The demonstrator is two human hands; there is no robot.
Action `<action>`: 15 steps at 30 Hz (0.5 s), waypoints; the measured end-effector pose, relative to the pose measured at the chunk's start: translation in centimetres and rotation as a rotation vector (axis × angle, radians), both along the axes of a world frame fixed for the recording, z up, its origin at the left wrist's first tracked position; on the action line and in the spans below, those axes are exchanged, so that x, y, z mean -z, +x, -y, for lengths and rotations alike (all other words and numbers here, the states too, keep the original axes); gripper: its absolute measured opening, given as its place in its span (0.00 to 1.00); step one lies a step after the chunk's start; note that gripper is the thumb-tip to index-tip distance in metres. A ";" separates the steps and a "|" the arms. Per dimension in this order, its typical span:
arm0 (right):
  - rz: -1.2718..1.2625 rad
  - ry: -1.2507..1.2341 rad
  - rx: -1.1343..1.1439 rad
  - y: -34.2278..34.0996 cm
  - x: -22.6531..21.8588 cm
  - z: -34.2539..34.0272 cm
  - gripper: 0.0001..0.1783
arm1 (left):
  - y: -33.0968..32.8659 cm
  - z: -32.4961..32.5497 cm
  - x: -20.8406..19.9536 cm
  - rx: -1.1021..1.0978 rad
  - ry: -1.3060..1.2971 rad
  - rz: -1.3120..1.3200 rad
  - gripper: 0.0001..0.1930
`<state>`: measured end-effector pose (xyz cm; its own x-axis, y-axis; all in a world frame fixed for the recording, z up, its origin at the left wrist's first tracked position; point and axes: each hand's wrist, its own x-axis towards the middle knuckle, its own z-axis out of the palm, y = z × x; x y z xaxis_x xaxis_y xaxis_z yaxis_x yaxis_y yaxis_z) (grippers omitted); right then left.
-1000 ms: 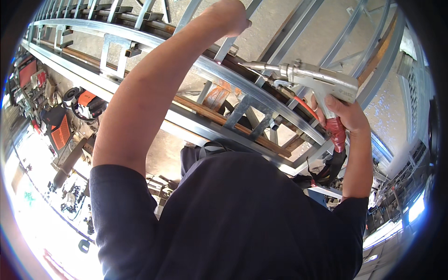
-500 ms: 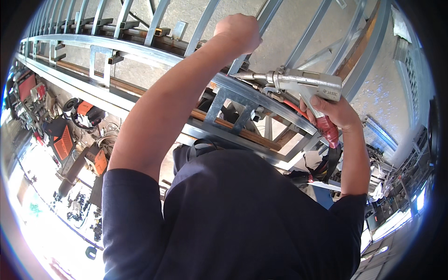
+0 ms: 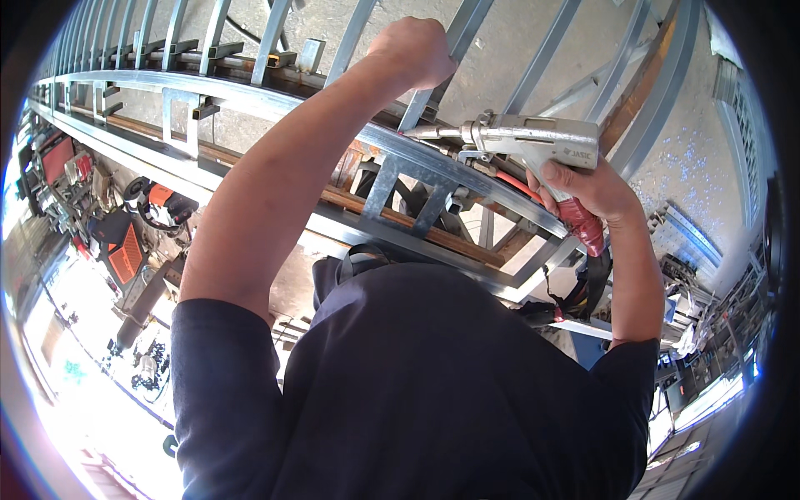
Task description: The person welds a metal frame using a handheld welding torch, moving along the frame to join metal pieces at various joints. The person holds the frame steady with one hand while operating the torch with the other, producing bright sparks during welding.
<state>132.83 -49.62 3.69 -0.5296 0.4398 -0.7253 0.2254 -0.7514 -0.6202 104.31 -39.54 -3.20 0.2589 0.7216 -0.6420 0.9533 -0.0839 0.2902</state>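
Note:
My right hand (image 3: 587,190) is closed round the red-wrapped grip of a silver-grey handheld welding gun (image 3: 542,138). The gun's thin nozzle points left, its tip at the spot where an upright bar meets the long metal rail (image 3: 421,157). Farther away, my left hand (image 3: 412,52) is closed on that grey metal bar (image 3: 467,32), a little beyond the nozzle. The fingers of this hand are mostly hidden behind its back. A red-orange rod or hose (image 3: 518,187) runs beside the gun's grip.
More parallel bars (image 3: 546,57) stretch across the frame to both sides. Small metal brackets (image 3: 381,185) join the two rails in front of me. Cables and orange-and-black equipment (image 3: 125,250) lie on the floor at left. Metal stock (image 3: 687,237) is at right.
The view has shifted slightly, and my arms and the gun appear a little farther left. Both hands keep their hold, and the nozzle tip stays by the same joint.

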 end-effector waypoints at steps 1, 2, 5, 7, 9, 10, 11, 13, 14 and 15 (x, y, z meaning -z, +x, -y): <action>-0.003 -0.001 -0.007 0.1 0.2 0.0 0.24 | 0.0 0.0 0.1 -0.004 0.002 -0.001 0.26; -0.006 -0.003 -0.016 0.2 0.4 0.1 0.25 | 0.0 0.0 0.1 -0.009 0.003 -0.002 0.26; 0.012 -0.005 -0.015 -0.3 -0.3 -0.2 0.26 | -0.1 0.0 0.1 -0.005 0.015 0.026 0.26; -0.001 0.003 -0.007 -0.4 -0.2 -0.2 0.26 | -0.2 0.0 0.2 -0.001 0.020 0.024 0.26; 0.000 0.007 -0.009 -0.4 -0.2 -0.2 0.26 | -0.1 0.0 0.1 0.001 0.020 0.025 0.26; 0.006 0.008 -0.015 -0.4 -0.3 -0.2 0.26 | -0.1 0.0 0.1 0.000 0.018 0.025 0.26; 0.010 0.008 -0.021 -0.5 -0.2 -0.2 0.26 | -0.1 0.0 -0.1 0.000 0.016 0.023 0.25; 0.010 0.009 -0.024 -0.3 0.1 -0.1 0.26 | 0.0 0.0 -0.4 -0.024 -0.010 0.025 0.25; 0.011 0.010 -0.026 -0.3 0.2 -0.1 0.25 | 0.0 0.0 -0.5 -0.038 -0.022 0.025 0.25; 0.008 0.013 -0.025 -0.3 0.2 -0.1 0.24 | 0.1 -0.1 -0.7 -0.036 -0.034 0.014 0.25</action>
